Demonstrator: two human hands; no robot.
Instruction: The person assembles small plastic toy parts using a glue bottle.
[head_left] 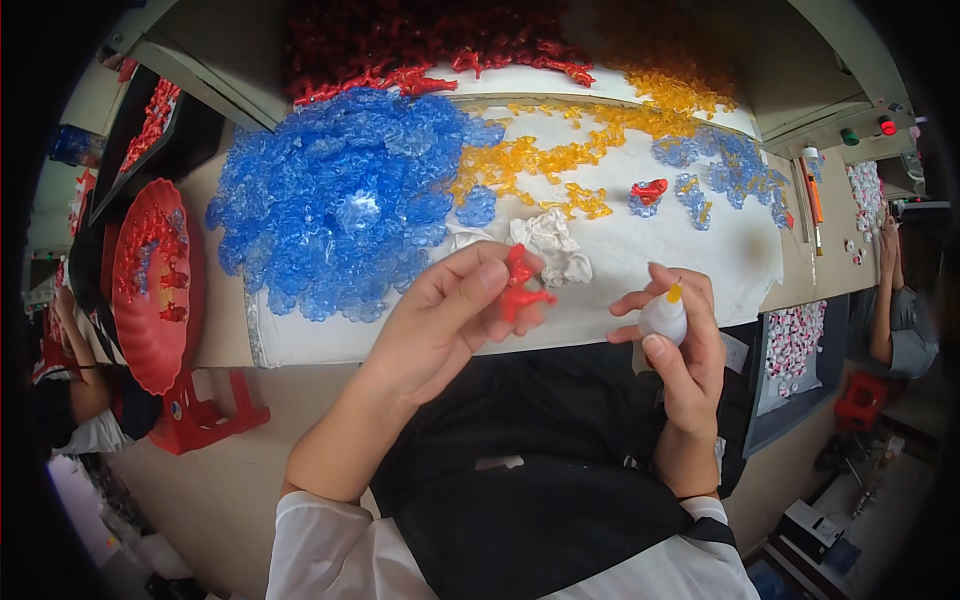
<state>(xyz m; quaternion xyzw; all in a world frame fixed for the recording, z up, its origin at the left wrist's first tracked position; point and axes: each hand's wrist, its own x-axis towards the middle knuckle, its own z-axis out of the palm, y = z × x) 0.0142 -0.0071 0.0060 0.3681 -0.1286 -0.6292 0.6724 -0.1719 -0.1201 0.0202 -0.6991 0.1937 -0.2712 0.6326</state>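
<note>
In front of my body, my left hand point(440, 305) pinches a small shiny red plastic figure point(520, 292) between thumb and fingers. To the right, my right hand point(693, 375) is wrapped round a small white squeeze bottle point(662, 322) with a yellow nozzle pointing up. The two hands are apart, above the table's near edge. A crumpled white cloth point(552, 246) lies just beyond my left fingers. Farther back, another red figure point(650, 190) sits on a clear blue piece, and several blue-and-yellow assembled pieces point(738, 170) lie to its right.
Clear blue plastic pieces point(330, 190) are heaped on the left, with amber pieces point(540, 155) beside them. Red figures point(430, 45) fill the back. A red oval tray point(150, 345) stands at left above a red stool point(205, 420). At right are an orange pen-like tool point(814, 195), a dark tray point(765, 425) and a co-worker's arm point(883, 300).
</note>
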